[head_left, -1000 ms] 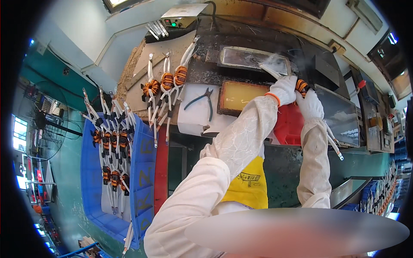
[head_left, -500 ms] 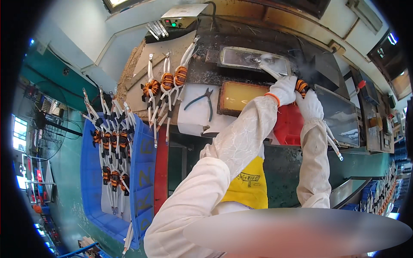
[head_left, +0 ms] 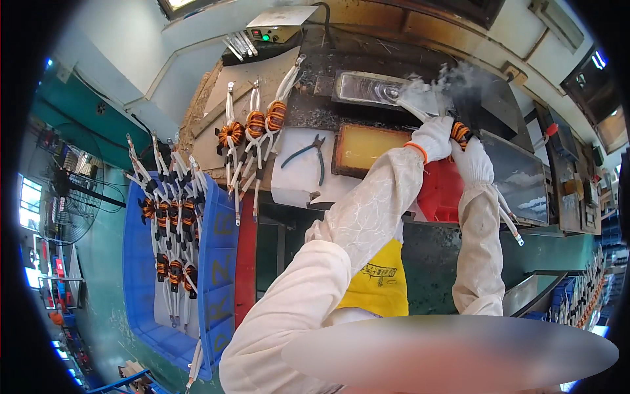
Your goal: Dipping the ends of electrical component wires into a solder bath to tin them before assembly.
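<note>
Both white-gloved hands are up at the far right of the bench: the left hand [head_left: 434, 136] and right hand [head_left: 471, 157] pinch the orange-wound toroid coil [head_left: 461, 131] between them, its white leads running up-left into the smoking grey solder pot [head_left: 387, 90], nearer the left hand.
</note>
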A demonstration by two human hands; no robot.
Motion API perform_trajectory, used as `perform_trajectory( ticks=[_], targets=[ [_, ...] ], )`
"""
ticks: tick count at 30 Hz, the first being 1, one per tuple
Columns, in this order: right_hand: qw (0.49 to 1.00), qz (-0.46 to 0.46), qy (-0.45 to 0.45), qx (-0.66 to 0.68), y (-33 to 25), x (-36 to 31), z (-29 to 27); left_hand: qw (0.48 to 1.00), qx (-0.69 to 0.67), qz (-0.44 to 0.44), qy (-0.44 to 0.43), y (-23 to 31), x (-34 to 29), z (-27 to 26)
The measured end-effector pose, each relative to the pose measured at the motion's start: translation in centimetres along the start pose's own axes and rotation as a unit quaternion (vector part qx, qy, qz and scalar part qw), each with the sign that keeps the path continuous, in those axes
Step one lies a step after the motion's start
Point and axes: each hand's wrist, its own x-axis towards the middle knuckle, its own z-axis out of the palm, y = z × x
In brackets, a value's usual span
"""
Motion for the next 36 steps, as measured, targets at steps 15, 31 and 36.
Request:
perform_trajectory(
  ticks=[15, 31, 36],
  targets=[
    [1.0, -0.009, 0.001, 0.004, 0.0, 0.2, 0.3, 1.0, 0.01, -0.009, 0.007, -0.1, -0.3, -0.1],
    [0.998, -0.021, 0.052, 0.037, 1.4, -0.7, 1.2, 0.999, 0.024, 0.022, 0.043, 1.0, -1.2, 0.4],
    [0.997, -0.008, 0.061, 0.037, 2.0, -0.7, 1.9, 0.993, 0.053, 0.064, 0.079, 1.0, -1.2, 0.9]
  ],
)
